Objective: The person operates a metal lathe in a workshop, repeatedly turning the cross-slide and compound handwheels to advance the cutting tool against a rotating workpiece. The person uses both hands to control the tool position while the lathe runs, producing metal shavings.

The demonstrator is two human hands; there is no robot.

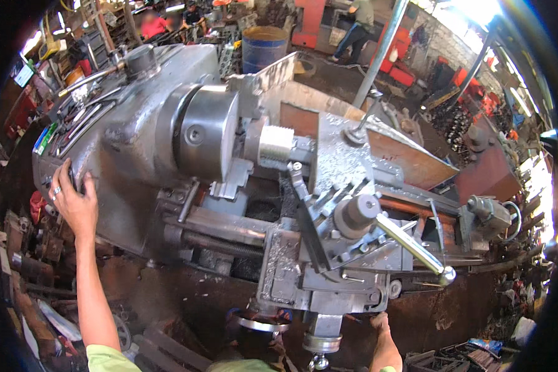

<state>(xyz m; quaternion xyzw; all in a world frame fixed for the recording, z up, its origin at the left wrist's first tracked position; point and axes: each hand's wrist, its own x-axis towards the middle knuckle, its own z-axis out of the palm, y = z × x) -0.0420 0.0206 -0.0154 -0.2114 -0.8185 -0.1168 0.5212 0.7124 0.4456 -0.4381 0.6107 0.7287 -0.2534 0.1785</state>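
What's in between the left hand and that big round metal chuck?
The machine's grey metal housing. In the head view, its curved front fills the stretch from the left hand across to the big round chuck.

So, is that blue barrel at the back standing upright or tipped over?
Upright: the barrel has its round top uppermost and its blue side below.
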